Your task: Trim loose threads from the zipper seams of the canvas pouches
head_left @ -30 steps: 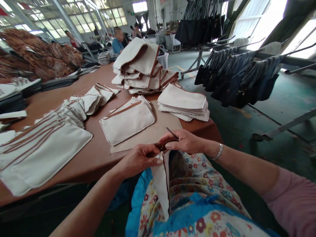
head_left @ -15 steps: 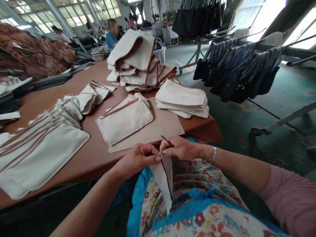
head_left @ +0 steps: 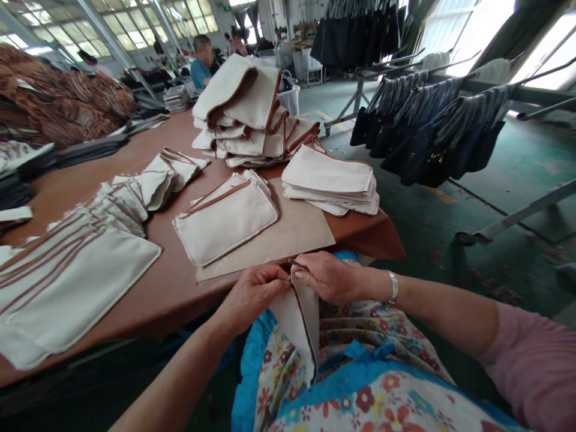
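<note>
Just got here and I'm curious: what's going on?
The left hand and right hand hold an off-white fabric piece with a brown edge above a floral apron. The right hand also grips a thin dark tool, partly hidden in its grasp. Stacks of similar pieces lie on the brown table ahead.

I'm looking at a sewing workshop: piped fabric pieces [head_left: 225, 222] cover the table [head_left: 166, 288], dark bags [head_left: 427, 156] hanging right of it.

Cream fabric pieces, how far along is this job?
Done: brown trim looks attached on the middle stack and tall pile. In hand: one cream piece between the left hand and right hand, which holds a thin dark tool. Remaining: unclear; nothing marks stacked pieces finished or waiting.
</note>
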`<state>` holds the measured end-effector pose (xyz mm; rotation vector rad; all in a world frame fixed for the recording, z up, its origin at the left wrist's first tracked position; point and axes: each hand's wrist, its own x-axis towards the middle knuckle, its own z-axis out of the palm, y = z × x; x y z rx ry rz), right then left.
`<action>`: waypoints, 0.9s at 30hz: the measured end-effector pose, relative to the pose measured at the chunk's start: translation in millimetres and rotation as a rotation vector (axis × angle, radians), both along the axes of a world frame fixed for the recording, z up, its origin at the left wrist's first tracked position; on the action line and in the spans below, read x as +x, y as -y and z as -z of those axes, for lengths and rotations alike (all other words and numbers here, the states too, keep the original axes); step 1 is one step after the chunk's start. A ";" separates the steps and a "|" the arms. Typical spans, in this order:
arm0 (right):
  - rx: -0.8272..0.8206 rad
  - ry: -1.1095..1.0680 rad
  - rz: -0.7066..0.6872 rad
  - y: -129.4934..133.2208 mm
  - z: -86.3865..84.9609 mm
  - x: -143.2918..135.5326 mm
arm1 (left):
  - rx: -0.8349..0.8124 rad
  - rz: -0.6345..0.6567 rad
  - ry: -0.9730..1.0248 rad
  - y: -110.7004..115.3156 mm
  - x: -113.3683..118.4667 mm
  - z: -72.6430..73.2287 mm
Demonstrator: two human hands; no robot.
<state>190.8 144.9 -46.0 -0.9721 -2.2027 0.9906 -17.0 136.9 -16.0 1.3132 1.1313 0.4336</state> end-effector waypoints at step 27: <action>-0.304 -0.086 0.078 3.0 -9.6 -0.6 | -0.153 -0.113 0.032 10.9 9.4 14.2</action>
